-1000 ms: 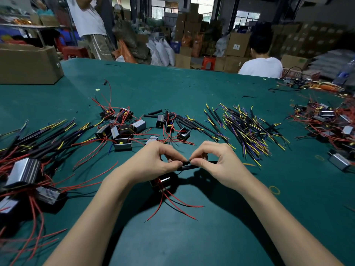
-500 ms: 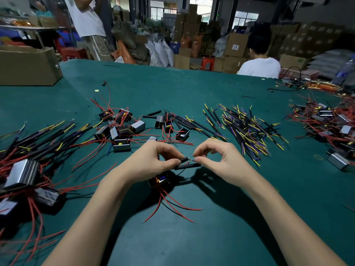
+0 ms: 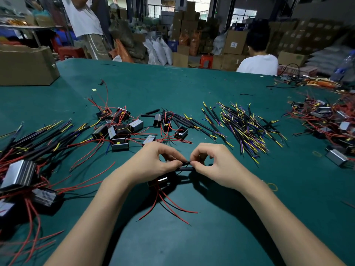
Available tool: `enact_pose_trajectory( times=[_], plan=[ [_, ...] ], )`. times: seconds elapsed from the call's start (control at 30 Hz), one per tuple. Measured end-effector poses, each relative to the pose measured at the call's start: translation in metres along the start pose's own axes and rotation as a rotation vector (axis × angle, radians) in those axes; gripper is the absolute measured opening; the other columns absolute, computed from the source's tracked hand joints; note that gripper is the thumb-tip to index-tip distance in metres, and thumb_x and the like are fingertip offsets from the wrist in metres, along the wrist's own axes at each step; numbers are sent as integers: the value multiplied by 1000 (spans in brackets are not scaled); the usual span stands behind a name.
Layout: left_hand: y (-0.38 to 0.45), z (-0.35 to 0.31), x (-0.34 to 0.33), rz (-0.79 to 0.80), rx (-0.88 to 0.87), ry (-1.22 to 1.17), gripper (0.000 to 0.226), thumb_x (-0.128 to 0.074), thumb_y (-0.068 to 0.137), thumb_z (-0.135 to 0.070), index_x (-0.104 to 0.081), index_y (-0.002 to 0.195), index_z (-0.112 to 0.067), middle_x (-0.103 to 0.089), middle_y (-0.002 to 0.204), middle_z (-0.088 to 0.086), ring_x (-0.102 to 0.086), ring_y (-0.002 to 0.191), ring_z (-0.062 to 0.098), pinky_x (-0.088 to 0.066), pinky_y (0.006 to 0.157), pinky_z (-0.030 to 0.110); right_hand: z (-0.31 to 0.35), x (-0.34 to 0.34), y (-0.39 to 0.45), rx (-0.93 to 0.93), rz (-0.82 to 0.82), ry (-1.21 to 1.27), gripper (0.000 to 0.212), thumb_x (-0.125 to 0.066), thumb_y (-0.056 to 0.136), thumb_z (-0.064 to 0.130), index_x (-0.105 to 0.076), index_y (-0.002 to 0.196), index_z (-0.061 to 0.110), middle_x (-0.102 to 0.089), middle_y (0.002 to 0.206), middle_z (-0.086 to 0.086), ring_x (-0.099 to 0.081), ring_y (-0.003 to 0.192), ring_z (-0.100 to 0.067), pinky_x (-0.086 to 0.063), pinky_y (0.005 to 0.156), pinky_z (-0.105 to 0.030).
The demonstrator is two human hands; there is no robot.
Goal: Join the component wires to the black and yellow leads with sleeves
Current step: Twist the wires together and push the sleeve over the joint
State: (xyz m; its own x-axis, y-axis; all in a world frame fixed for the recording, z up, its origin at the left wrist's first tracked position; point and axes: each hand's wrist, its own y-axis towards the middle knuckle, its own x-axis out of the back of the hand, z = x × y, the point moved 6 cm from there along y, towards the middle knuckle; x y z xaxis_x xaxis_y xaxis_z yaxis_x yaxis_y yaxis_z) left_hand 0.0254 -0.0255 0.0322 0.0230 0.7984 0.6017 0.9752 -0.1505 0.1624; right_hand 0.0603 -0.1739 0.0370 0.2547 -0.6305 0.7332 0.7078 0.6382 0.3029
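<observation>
Left grip: my left hand [image 3: 153, 162] has thumb and fingertips pinched together on the left end of a black sleeve [image 3: 185, 168], held just above the worktop [image 3: 211, 237].
Right grip: my right hand [image 3: 215, 166] is curled, thumb and forefinger clamped on the right end of the same black sleeve; the two hands nearly touch at the fingertips.
Sleeve: I see two short black lengths between my fingertips, one just above the other, lying roughly level; I cannot tell which wire runs into which.
Component: a small black and metal component [image 3: 158, 182] hangs just below my left hand, partly hidden by it, with its red wires [image 3: 172, 206] fanning out toward me onto the worktop.
Leads: the pile of black and yellow leads [image 3: 244, 129] lies beyond my right hand, apart from it.
Loose components: a cluster of components [image 3: 119, 127] with red wires sits beyond my left hand.
Left side: a heap of sleeved leads and larger metal-cased components [image 3: 19, 175] lies at my left.
Right side: another pile of components [image 3: 330, 121] with red wires lies at the far right.
Far edge: a cardboard box [image 3: 25, 66] stands at the worktop's far left; a seated person in a white shirt [image 3: 257, 64] is beyond the far edge.
</observation>
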Motion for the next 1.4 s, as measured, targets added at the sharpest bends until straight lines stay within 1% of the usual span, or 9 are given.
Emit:
enact_pose_trajectory(
  times=[0.2,0.3,0.43,0.6,0.83,0.93,1.03,1.17,1.4],
  plan=[
    [2,-1,0,-34,3,9,14,-67,85,-11,-75,81,-22,-65,61,-17,-55,57,-6,-36,56,3,9,4,0,116,-4,-120,8,-66,82,8,-64,77,14,-58,76,13,-56,70,-6,-44,75,-27],
    [2,-1,1,-48,-5,4,17,-67,84,-10,-73,78,-26,-68,66,-10,-57,61,0,-41,59,9,13,4,0,160,7,-150,8,-64,83,5,-63,79,12,-58,79,8,-56,72,-9,-47,74,-31],
    [2,-2,-1,-55,-34,33,13,-70,84,-15,-74,79,-26,-68,68,-9,-56,62,-3,-38,59,7,12,5,0,174,-18,-242,7,-66,85,9,-65,81,15,-57,79,10,-55,74,-8,-41,80,-38],
    [6,-2,-8,-138,-52,88,6,-72,83,-18,-74,85,-24,-69,72,-9,-61,70,2,-45,72,15,8,7,2,162,-34,-238,3,-69,84,4,-70,81,6,-62,76,-2,-57,70,-17,-46,71,-32],
    [5,-8,-13,-214,-129,84,27,-77,78,-21,-61,100,-24,-64,68,-14,-51,57,-8,-34,57,7,-1,13,2,68,-121,-130,8,-72,82,5,-68,89,5,-65,76,3,-56,66,-3,-39,70,-5],
    [5,-11,-12,-217,-156,89,7,-75,80,-14,-71,85,-18,-62,65,-16,-56,63,-7,-36,61,4,0,14,2,37,-135,-54,13,-71,82,4,-66,93,8,-67,79,1,-59,74,-3,-38,70,-4],
    [3,-15,-10,-220,-195,78,9,-71,80,-7,-72,82,-16,-61,68,-15,-57,67,-3,-37,65,4,-5,16,2,-20,-118,-8,11,-72,81,7,-69,91,12,-70,78,5,-61,72,0,-38,68,-4],
    [2,-16,-2,-275,-215,46,11,-70,79,-2,-71,80,-13,-61,67,-14,-55,64,-6,-34,61,3,-24,9,-1,-243,73,199,12,-64,90,17,-73,82,14,-66,59,11,-58,58,0,-39,59,-7],
    [0,-17,3,-296,-249,73,11,-73,77,-1,-73,80,-12,-58,66,-15,-52,61,-9,-32,58,2,-26,8,-2,-323,21,381,18,-62,91,15,-69,74,13,-65,62,9,-52,55,-4,-39,58,-9]
  ],
)
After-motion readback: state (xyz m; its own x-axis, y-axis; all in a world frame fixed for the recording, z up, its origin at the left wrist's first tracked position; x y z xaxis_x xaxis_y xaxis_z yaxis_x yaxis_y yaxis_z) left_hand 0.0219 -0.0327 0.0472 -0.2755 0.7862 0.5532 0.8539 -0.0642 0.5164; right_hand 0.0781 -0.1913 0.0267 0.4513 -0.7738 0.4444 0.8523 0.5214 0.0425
